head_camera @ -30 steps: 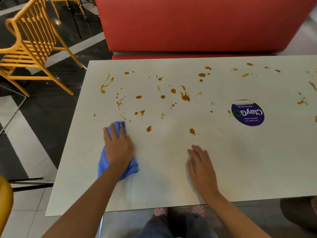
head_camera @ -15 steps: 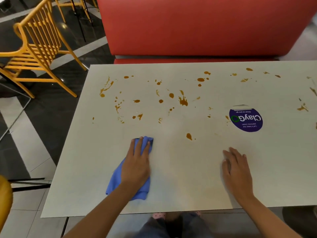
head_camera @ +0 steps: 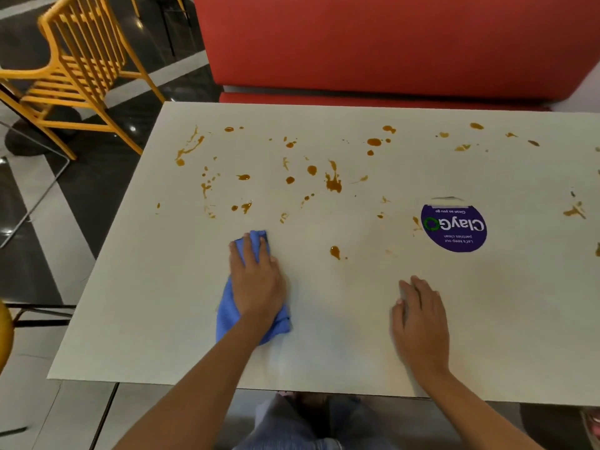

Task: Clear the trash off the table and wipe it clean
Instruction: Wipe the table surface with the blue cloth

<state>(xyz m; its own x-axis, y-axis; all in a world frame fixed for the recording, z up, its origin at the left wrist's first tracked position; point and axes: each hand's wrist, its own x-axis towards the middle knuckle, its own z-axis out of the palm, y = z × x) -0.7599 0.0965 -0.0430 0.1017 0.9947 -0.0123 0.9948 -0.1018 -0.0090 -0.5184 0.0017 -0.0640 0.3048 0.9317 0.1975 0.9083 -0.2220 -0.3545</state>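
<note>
A white table point(head_camera: 324, 358) is spattered with brown sauce stains across its far half, such as one blot point(head_camera: 333, 183). My left hand point(head_camera: 256, 277) presses flat on a crumpled blue cloth point(head_camera: 227, 316) near the table's front left. The cloth's tip sticks out past my fingertips, just short of the nearest stains. A single brown drop point(head_camera: 335, 252) lies to the right of the cloth. My right hand point(head_camera: 422, 323) rests palm down on the bare table near the front edge and holds nothing.
A round purple sticker point(head_camera: 453, 227) is stuck on the table's right half. A red bench seat point(head_camera: 373, 43) runs behind the far edge. A yellow slatted chair point(head_camera: 74, 60) stands on the floor to the far left. My legs show under the front edge.
My left hand slid the blue cloth to the right and then forward; a brown drop in its path is gone. My right hand shifted right along the front edge.
</note>
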